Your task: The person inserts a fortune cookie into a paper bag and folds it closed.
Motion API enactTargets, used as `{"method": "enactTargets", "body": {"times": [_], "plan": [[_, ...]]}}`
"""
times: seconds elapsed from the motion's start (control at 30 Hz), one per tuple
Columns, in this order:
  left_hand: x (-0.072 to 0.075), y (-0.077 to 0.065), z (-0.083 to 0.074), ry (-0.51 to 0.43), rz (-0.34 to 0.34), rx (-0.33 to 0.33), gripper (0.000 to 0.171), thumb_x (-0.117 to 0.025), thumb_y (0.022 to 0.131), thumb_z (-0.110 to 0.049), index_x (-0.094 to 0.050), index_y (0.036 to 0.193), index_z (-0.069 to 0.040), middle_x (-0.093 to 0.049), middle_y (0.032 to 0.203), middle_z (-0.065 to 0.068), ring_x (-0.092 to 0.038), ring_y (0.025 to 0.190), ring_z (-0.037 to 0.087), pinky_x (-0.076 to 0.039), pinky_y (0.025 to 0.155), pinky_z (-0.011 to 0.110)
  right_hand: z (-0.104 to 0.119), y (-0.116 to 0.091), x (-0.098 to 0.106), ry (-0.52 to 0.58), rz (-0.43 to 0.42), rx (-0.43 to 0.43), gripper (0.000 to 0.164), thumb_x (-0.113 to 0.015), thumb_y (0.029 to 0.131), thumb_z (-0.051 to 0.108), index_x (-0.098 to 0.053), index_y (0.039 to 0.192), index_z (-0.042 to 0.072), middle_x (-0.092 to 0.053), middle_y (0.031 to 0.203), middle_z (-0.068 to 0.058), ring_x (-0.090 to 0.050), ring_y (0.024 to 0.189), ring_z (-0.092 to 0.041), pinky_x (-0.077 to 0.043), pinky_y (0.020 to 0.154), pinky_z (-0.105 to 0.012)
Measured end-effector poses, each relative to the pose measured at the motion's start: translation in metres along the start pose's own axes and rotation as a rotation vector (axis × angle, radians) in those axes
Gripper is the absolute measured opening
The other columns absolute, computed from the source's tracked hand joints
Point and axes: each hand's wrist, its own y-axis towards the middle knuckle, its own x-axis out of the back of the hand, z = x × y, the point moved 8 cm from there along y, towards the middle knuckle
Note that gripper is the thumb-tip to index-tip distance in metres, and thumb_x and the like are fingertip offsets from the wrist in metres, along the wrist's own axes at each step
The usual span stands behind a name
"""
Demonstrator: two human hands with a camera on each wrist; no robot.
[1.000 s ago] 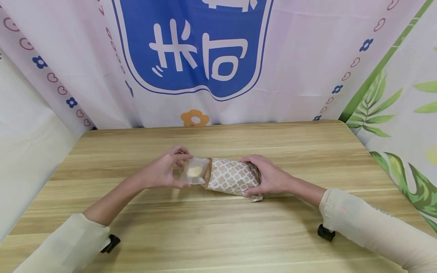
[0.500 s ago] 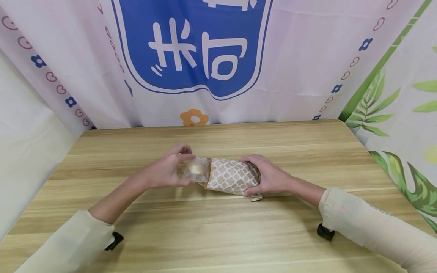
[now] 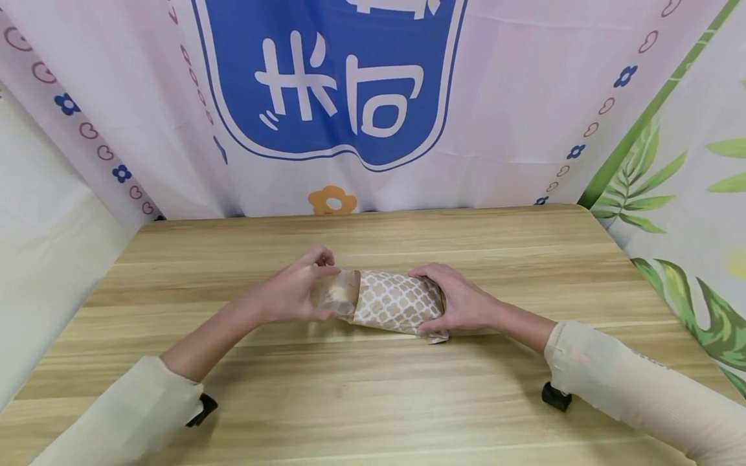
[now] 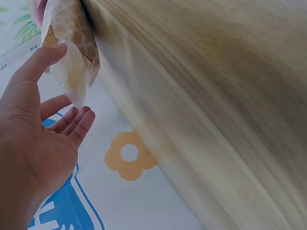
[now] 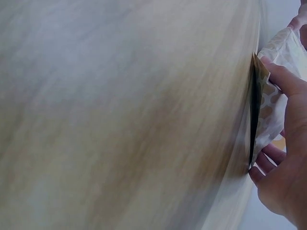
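A clear packet (image 3: 340, 292) with something pale yellow inside sticks out of the left, open end of a brown paper bag (image 3: 396, 301) printed with a white lattice. My left hand (image 3: 296, 292) holds the packet between thumb and fingers at its outer end. In the left wrist view, the thumb lies on the packet (image 4: 73, 76) and the index finger touches near its tip. At the bag's other end, my right hand (image 3: 460, 301) grips the paper, thumb on the near side and fingers on the far side. Part of the packet is hidden within the bag.
Both lie on a wood-grain table (image 3: 373, 395). A printed curtain (image 3: 501, 129) with a blue emblem hangs along its back edge, and a leaf-patterned cloth (image 3: 688, 213) stands at the right. Black straps (image 3: 556, 396) show under both sleeves.
My left hand has moved a little to the right, and the packet has slid slightly further into the bag. The bag and my right hand have stayed in place.
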Motion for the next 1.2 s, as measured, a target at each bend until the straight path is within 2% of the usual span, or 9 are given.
{"method": "enactTargets", "body": {"times": [0.17,0.37,0.6,0.8,1.0,1.2], "plan": [[-0.002,0.004,-0.002,0.028,-0.001,-0.014,0.063,-0.09,0.073,-0.015,-0.066,0.122,0.017,-0.052,0.119,0.018,-0.056,0.108,0.029,-0.056,0.092,0.04,0.0,0.0,0.0,0.0,0.004,-0.001,0.093,-0.096,0.07,0.04,-0.053,0.143,0.002,-0.058,0.143,-0.013,-0.051,0.134,-0.034,-0.041,0.112,-0.056],[-0.001,0.009,-0.005,0.045,0.013,0.013,0.066,-0.091,0.071,-0.015,-0.066,0.122,0.018,-0.053,0.12,0.019,-0.056,0.107,0.029,-0.056,0.092,0.039,-0.001,-0.001,-0.001,0.004,0.008,-0.011,0.093,-0.096,0.07,0.041,-0.053,0.143,0.003,-0.058,0.144,-0.013,-0.051,0.135,-0.034,-0.041,0.112,-0.057],[0.001,0.009,-0.008,0.075,0.015,-0.017,0.065,-0.092,0.071,-0.013,-0.065,0.122,0.018,-0.051,0.12,0.019,-0.056,0.107,0.03,-0.057,0.089,0.037,-0.001,-0.001,-0.001,0.004,0.009,-0.017,0.094,-0.096,0.07,0.041,-0.053,0.144,0.003,-0.057,0.144,-0.013,-0.05,0.136,-0.034,-0.041,0.113,-0.057],[-0.003,0.011,-0.012,0.089,0.038,0.007,0.064,-0.091,0.074,-0.017,-0.066,0.125,0.015,-0.051,0.12,0.016,-0.054,0.108,0.027,-0.057,0.089,0.034,-0.002,0.0,-0.001,0.01,0.009,-0.02,0.093,-0.096,0.07,0.041,-0.053,0.143,0.004,-0.058,0.143,-0.011,-0.051,0.134,-0.033,-0.041,0.112,-0.056],[-0.006,0.012,-0.014,0.065,-0.003,0.002,0.065,-0.092,0.074,-0.023,-0.068,0.122,0.014,-0.052,0.118,0.017,-0.056,0.106,0.027,-0.057,0.089,0.035,-0.001,0.0,-0.001,0.01,0.01,-0.017,0.093,-0.096,0.07,0.041,-0.053,0.143,0.004,-0.058,0.143,-0.012,-0.051,0.135,-0.033,-0.041,0.112,-0.057],[-0.009,0.007,-0.007,-0.026,-0.015,0.016,0.071,-0.094,0.073,-0.022,-0.065,0.126,0.015,-0.054,0.122,0.017,-0.056,0.111,0.029,-0.056,0.093,0.039,-0.001,-0.001,-0.001,0.006,0.01,-0.015,0.093,-0.096,0.07,0.041,-0.053,0.144,0.003,-0.057,0.144,-0.013,-0.05,0.135,-0.034,-0.04,0.113,-0.058]]}}
